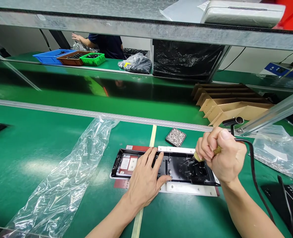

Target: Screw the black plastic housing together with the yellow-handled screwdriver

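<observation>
A long black plastic panel [181,167] lies on a white fixture plate [191,189] on the green bench. My left hand [146,178] rests flat on the panel's middle, fingers spread, pressing it down. My right hand [223,155] is closed in a fist around a corded electric screwdriver [217,151], whose tip points down into the right part of the panel. Its black cable [254,172] loops away to the right. A small black tray of screws [175,137] sits just behind the panel.
An empty clear plastic bag [67,178] lies to the left. A bag of small parts [277,152] and a black device [290,201] lie at right. Folded cardboard pieces [230,105] sit behind. Far across the conveyor, another person [104,43] works near blue, brown and green bins [72,57].
</observation>
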Tool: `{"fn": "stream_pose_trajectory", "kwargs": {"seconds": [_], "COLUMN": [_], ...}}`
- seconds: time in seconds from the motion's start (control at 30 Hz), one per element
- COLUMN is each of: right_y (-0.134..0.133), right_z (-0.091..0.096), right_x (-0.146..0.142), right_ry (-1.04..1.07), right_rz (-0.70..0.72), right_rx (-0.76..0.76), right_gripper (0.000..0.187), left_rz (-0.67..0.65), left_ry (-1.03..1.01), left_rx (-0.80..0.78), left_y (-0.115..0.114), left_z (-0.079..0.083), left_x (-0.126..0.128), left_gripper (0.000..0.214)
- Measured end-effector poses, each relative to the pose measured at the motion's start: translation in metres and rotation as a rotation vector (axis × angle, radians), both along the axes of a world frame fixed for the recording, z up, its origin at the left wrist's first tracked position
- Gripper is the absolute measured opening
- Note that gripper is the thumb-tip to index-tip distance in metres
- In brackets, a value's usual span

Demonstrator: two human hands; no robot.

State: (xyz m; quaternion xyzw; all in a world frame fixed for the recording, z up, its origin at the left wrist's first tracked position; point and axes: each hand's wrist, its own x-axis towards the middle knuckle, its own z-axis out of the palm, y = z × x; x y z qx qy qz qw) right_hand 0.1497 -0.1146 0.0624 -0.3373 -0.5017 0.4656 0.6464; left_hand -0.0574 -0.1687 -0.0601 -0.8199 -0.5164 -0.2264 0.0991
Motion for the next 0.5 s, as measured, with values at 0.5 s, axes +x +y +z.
{"fn": "stream_pose_trajectory", "kwargs": {"seconds": [0.5], "right_y": [0.0055], "right_z": [-0.0054], "right_x": [0.0070], "right_ry": [-0.275], "right_rz": [-0.113], "right_rx": [0.168], "right_gripper": [0.050], "left_rz": [0.015], "left_ry": [0.027], "left_rx": [-0.001], "left_y": [-0.0004], "left_z": [-0.0007], "left_x": [-0.0017], "left_gripper": [0.075]}}
